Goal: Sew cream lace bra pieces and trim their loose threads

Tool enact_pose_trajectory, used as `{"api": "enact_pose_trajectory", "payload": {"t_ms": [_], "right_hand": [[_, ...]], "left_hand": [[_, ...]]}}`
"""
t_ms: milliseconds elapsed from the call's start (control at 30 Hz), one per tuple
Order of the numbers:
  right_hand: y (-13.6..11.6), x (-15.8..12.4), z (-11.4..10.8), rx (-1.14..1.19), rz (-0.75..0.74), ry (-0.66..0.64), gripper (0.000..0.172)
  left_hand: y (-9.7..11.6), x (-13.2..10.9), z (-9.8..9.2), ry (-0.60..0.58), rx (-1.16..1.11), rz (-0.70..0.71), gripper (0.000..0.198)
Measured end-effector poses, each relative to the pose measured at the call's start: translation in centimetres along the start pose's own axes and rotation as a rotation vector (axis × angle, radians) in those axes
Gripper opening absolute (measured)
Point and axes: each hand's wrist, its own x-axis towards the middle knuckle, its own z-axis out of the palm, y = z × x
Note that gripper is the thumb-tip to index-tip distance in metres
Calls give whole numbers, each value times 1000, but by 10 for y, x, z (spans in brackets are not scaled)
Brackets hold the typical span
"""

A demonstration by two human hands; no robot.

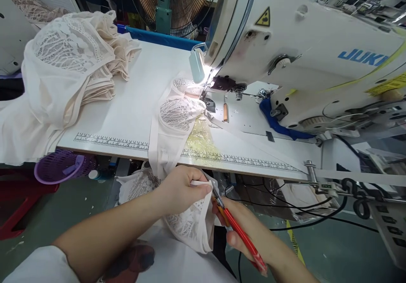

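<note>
My left hand [183, 190] pinches the edge of a cream lace bra [190, 226] that hangs over my lap. In my right hand [233, 221] is a pair of scissors with red handles [244, 236]; the blades meet the fabric edge beside my left fingertips. Whether the blades are apart is hard to make out. Another lace bra piece [177, 114] lies under the lit needle of the sewing machine [304, 50] and drapes over the table's front edge. A narrow pale tape [253, 145] runs from the needle area to a metal guide at the right.
A tall stack of cream bra pieces [66, 71] covers the table's left end. Behind the table stands a fan [173, 4]. A purple basket [65, 166] is below the left edge. Black cables [285, 207] hang under the right side.
</note>
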Motion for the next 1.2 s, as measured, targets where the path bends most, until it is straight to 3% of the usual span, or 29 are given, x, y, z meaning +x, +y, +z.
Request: {"api": "enact_pose_trajectory", "payload": {"t_ms": [100,333,467,633,767,933,1067,1200], "right_hand": [[0,0,0,2,36,-103,63],[0,0,1,15,64,-70,59],[8,-3,6,11,125,-53,46],[19,-4,13,-67,123,91,42],[13,-8,13,24,136,248,37],[-10,-16,21,235,9,226,18],[-21,-8,37,-19,-61,173,7],[-16,3,54,-281,-220,236,16]], "left_hand": [[-2,0,-1,-18,-18,-31,20],[-8,4,-2,-43,-123,-86,20],[-9,5,-3,-47,-140,-92,20],[-10,2,-6,-10,-77,-74,19],[-10,-4,-9,36,-14,-2,18],[-16,-9,-15,77,-40,93,19],[-22,-15,-19,100,-130,99,20],[-22,-26,-23,119,-234,77,22]]}}
